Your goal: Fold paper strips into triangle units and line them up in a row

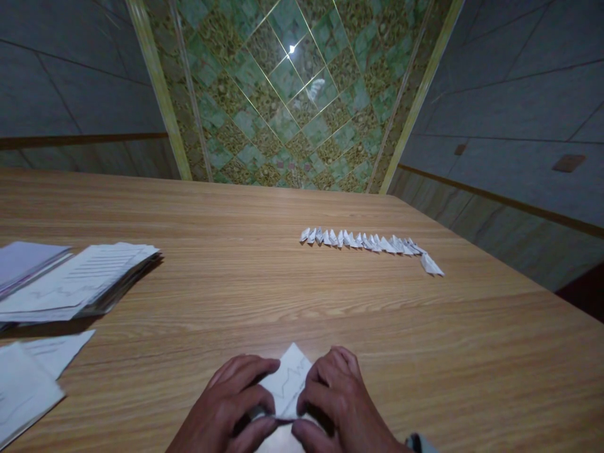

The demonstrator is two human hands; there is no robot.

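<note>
A small folded paper (pixel 289 380) with a zigzag line drawn on it lies on the table at the bottom centre, one corner pointing away from me. My left hand (pixel 238 399) grips its left side, thumb and fingers at the near edge. On the right side, my right hand (pixel 337 396) pinches the same paper, its thumb close to my left thumb. The near edge looks folded or slightly raised between the two thumbs. Part of the paper is hidden under my fingers.
A row of several small folded paper pieces (pixel 361 241) stands across the table (pixel 226 277) at the back right, one piece (pixel 431 264) lying nearer. Stacks of sheets (pixel 89 270) and loose papers (pixel 23 390) lie at the left.
</note>
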